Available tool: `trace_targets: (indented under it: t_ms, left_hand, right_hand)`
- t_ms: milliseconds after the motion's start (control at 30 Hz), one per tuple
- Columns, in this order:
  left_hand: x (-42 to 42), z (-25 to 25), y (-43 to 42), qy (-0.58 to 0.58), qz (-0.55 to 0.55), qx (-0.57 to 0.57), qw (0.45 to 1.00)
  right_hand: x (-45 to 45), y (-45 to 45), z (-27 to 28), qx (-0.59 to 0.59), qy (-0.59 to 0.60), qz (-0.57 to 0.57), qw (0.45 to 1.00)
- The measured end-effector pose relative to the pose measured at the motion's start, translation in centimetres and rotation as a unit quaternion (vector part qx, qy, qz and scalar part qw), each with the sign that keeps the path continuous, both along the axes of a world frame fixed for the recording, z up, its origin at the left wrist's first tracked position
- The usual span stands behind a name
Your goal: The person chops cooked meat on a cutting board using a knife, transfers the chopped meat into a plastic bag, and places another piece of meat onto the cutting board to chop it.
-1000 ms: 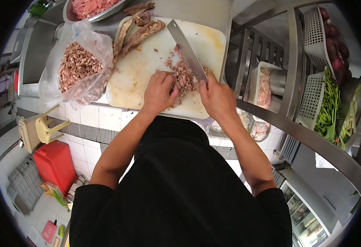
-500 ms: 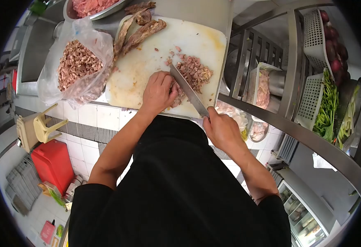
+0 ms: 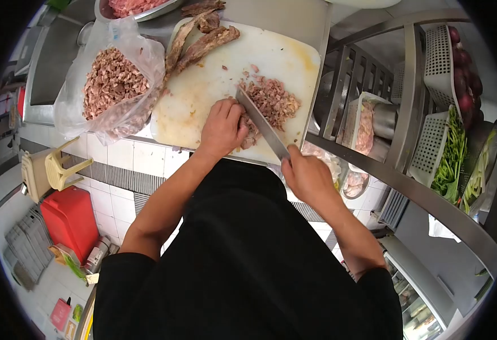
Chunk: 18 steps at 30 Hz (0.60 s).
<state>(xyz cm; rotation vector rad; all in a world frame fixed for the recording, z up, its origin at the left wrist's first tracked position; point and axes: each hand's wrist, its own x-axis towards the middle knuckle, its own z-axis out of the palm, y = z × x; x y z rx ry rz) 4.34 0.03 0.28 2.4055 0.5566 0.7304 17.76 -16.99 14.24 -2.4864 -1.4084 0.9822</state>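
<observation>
My right hand (image 3: 308, 174) is closed round the handle of a cleaver (image 3: 264, 126), its wide blade slanting up and left over the white cutting board (image 3: 189, 116). My left hand (image 3: 223, 127) presses with curled fingers on a piece of meat (image 3: 249, 135), mostly hidden under the fingers and beside the blade. Chopped meat (image 3: 274, 101) lies in a loose heap on the blade's right side. Long uncut strips of dark meat (image 3: 209, 46) rest at the board's upper left. Left of the board, a clear plastic bag (image 3: 70, 107) holds diced meat (image 3: 112, 84).
A metal bowl of pink meat (image 3: 132, 8) stands at the top. To the right is a metal rack (image 3: 410, 96) with baskets of red onions (image 3: 467, 73) and green vegetables (image 3: 449, 161). A yellow stool (image 3: 61, 170) and a red bin (image 3: 71, 218) are at lower left.
The view has shifted slightly, so the board and bag appear farther right. The cleaver stays beside my left fingers, and both hands keep their hold.
</observation>
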Motion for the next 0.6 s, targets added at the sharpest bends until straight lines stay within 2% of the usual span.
trace_targets:
  t_ms: [133,200,300,333,400,500,533,600]
  left_hand:
    - [0.2,-0.1,-0.4,0.034,0.003,0.007,0.999]
    - [0.0,-0.1,-0.1,0.048,0.010,0.008,0.999]
    - [-0.1,0.0,0.1,0.056,-0.009,-0.005,0.998]
    - [-0.3,0.7,0.3,0.013,-0.008,-0.009,1.000]
    - [-0.7,1.0,0.1,-0.028,-0.007,-0.022,0.999]
    - [-1.1,0.2,-0.2,0.037,0.010,-0.003,0.999]
    - [-0.9,0.0,-0.3,0.045,0.016,0.012,0.999]
    - [-0.6,-0.4,-0.8,0.054,0.021,0.026,0.998]
  right_hand:
    - [-1.5,1.2,-5.8,0.007,-0.017,-0.013,1.000]
    - [-1.6,3.8,-8.0,0.114,-0.052,-0.012,0.992]
    - [-0.1,6.0,-7.1,0.146,-0.029,0.001,0.989]
    - [0.2,5.8,-5.9,0.150,-0.032,0.001,0.988]
    - [0.1,3.0,-2.6,0.086,-0.001,-0.014,0.996]
    - [-0.7,-0.8,-0.4,-0.007,0.014,-0.010,1.000]
    - [-0.9,-1.3,-0.5,-0.047,0.006,-0.010,0.999]
    - [-1.8,-0.5,-4.3,-0.034,0.010,-0.019,0.999]
